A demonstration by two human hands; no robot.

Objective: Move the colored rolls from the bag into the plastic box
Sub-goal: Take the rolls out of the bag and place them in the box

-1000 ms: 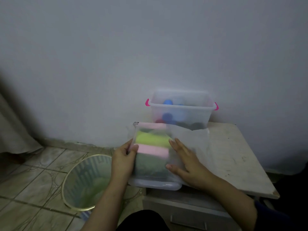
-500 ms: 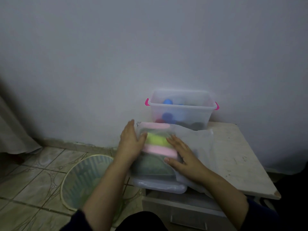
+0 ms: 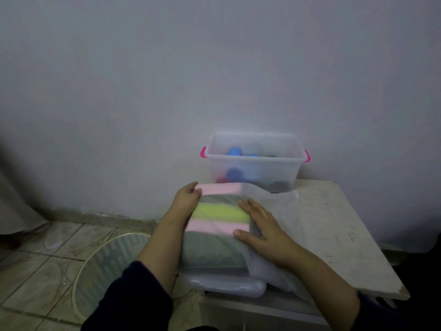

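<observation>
- Left hand [image 3: 185, 199] reaches forward, fingers curled in a grip on the far left corner of the translucent plastic bag [image 3: 269, 211] of pink, yellow and grey rolls [image 3: 219, 218].
- Right hand [image 3: 265, 231] lies flat on the bag, fingers straight.
- Bag sits on the pale desk [image 3: 338, 235], before the clear plastic box with pink handles [image 3: 255, 161].
- No readable writing.

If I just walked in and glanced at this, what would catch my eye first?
Probably the bright stack of colored rolls, pink, yellow-green, pink and grey-green, inside a translucent bag at the table's near left edge. The left hand grips its far corner and the right hand lies flat on top. Behind it, against the wall, stands a clear plastic box with pink handles, blue shapes inside.
</observation>
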